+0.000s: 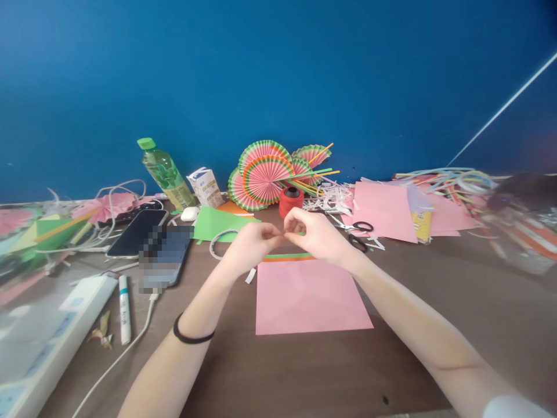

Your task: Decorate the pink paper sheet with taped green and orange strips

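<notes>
My left hand (256,244) and my right hand (311,235) meet fingertip to fingertip above the far edge of a pink sheet (311,296). Both are closed in a pinch, and whatever is between the fingers is too small to make out. Along the sheet's far edge run a green strip and an orange strip (282,259). A green sheet (217,223) lies beyond my left hand, with a pale ring-shaped band (213,248) beside it. Just behind my hands stands a red spool (290,203).
Folded paper fans (267,180) lean against the blue wall. Black-handled scissors (361,226) and pink paper (385,212) lie right. To the left are a green bottle (167,177), a small carton (205,188), phones (137,234), a marker (124,310) and a power strip (61,342).
</notes>
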### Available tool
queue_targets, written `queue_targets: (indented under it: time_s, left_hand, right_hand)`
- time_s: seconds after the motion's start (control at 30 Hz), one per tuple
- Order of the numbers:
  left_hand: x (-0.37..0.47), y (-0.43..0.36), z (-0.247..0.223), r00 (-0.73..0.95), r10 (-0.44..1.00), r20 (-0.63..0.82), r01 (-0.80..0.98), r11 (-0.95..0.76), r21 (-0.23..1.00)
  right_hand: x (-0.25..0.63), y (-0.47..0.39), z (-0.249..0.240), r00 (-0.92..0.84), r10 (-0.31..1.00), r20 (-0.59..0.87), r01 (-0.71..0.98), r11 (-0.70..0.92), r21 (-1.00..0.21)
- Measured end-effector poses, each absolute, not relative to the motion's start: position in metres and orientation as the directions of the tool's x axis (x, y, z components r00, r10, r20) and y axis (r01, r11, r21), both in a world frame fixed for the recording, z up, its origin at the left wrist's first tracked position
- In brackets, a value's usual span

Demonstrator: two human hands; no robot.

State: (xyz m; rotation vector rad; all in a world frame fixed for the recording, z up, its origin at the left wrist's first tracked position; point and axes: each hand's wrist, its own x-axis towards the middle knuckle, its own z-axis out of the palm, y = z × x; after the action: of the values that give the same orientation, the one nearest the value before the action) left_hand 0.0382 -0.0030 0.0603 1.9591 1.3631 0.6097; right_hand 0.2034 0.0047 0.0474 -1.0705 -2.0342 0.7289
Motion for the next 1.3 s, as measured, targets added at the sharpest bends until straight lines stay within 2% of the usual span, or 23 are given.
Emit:
queue_targets:
  time_s: [0.23, 0.4, 0.57, 0.9, 1.3]
  left_hand:
    - [0.041, -0.005, 0.063, 0.304, 0.951, 0.054, 0.634, -0.244, 0.734]
    - [0.039, -0.004, 0.066, 0.261, 0.965, 0.015, 0.642, -0.185, 0.744]
    - [0.033, -0.001, 0.065, 0.249, 0.968, 0.018, 0.604, -0.17, 0.778]
    - [0.032, -0.004, 0.071, 0.247, 0.969, -0.022, 0.568, -0.126, 0.813]
    - [0.026, 0.002, 0.069, 0.304, 0.952, -0.044, 0.515, -0.126, 0.848]
  right_hand:
    - [0.2, -0.001, 0.053, -0.344, 0.861, 0.374, 0.531, 0.507, -0.679]
    - [0.202, -0.002, 0.055, -0.365, 0.862, 0.352, 0.487, 0.499, -0.716]
    - [0.212, 0.001, 0.061, -0.344, 0.847, 0.405, 0.486, 0.53, -0.695]
    - [0.22, 0.005, 0.064, -0.409, 0.849, 0.335, 0.46, 0.509, -0.727]
    - [0.222, 0.012, 0.057, -0.472, 0.835, 0.282, 0.326, 0.462, -0.824]
